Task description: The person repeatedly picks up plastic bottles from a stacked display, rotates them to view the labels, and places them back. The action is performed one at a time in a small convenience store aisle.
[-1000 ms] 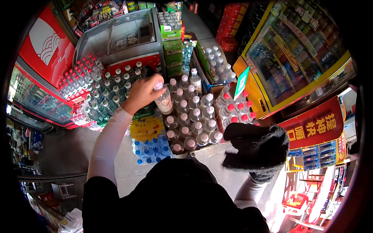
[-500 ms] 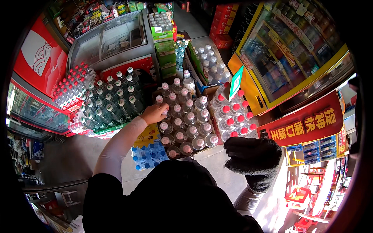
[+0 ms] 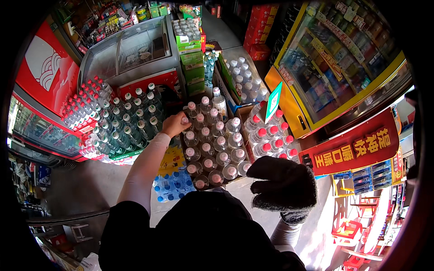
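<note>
The left hand (image 3: 174, 124) is closed over the cap of a bottle (image 3: 184, 123) at the left edge of the pink-capped bottles (image 3: 214, 147), which are packed cap to cap with no gaps between them. The bottle stands upright in the block's rear left part. The right hand (image 3: 282, 183), in a black glove, is held curled above the block's near right corner; whether anything is gripped inside it cannot be told.

Edges: the block is bounded on the left by dark bottles (image 3: 133, 124) with white caps, just beside the left hand. On the right, red-capped bottles (image 3: 271, 135) stand touching it. Blue-capped bottles (image 3: 174, 185) lie below the forearm. Open floor (image 3: 95, 185) is seen at lower left only.

Behind, a glass-topped freezer (image 3: 129, 49) and green cartons (image 3: 192, 58) close the far side; a yellow cooler (image 3: 343, 63) stands to the right.
</note>
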### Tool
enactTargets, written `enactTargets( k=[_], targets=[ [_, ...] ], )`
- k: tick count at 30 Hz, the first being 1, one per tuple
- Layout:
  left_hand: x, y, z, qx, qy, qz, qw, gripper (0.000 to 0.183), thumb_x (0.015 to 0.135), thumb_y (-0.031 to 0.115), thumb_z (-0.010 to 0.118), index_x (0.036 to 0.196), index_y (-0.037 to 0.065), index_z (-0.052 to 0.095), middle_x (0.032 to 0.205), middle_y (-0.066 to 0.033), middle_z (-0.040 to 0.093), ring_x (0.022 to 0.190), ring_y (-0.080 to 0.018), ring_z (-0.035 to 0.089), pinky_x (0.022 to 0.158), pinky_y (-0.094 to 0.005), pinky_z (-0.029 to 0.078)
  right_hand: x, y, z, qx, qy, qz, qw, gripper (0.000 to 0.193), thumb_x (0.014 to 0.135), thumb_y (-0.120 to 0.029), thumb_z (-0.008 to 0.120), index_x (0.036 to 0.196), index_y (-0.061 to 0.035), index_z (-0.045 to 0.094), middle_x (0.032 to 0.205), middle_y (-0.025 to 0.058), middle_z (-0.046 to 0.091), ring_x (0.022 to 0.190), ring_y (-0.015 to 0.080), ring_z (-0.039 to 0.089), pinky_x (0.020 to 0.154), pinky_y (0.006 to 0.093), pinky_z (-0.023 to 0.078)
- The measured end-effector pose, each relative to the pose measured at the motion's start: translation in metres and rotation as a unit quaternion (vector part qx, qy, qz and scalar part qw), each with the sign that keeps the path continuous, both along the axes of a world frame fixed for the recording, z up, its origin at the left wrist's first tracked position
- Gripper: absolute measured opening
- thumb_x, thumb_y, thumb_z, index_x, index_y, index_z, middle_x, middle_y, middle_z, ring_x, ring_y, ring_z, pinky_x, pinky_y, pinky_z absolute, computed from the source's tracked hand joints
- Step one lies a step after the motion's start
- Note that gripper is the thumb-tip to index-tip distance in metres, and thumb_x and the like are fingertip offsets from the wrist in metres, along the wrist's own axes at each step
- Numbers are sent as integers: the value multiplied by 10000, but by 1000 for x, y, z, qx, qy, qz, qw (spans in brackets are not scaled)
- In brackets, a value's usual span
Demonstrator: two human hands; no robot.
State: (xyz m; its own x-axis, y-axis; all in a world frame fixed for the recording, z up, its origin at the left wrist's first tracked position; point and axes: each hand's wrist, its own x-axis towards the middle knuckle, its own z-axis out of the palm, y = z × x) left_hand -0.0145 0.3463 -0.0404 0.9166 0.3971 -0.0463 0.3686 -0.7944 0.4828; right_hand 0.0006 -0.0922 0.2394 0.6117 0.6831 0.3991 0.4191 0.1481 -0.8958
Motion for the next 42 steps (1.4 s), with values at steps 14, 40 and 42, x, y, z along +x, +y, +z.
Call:
enactTargets(
  k=[14,40,42],
  targets=[
    [-59,-100,256,-117,-371,-119,913,216,836,125,748,836,27,555,695,-23,560,651,-64,502,576,-266,415,-12,157,-32,23,-109,55,992,819,661,-244,839,1344,-22,448,1172,124,591,992,285,624,849,411,521],
    [-79,-123,261,11,-360,-182,915,270,744,144,809,900,41,614,759,-103,673,670,-246,696,601,-353,541,-14,143,-12,-52,-184,-88,978,441,919,-69,649,1325,-1,493,1196,131,595,1075,234,594,961,346,478],
    [-70,-112,239,81,-473,-215,851,330,665,141,779,940,37,628,753,-144,663,643,-335,669,616,-381,555,-9,153,-39,-67,-260,-1,963,562,911,-109,671,1410,-12,431,1345,122,524,1218,238,532,1059,362,437]
  ],
)
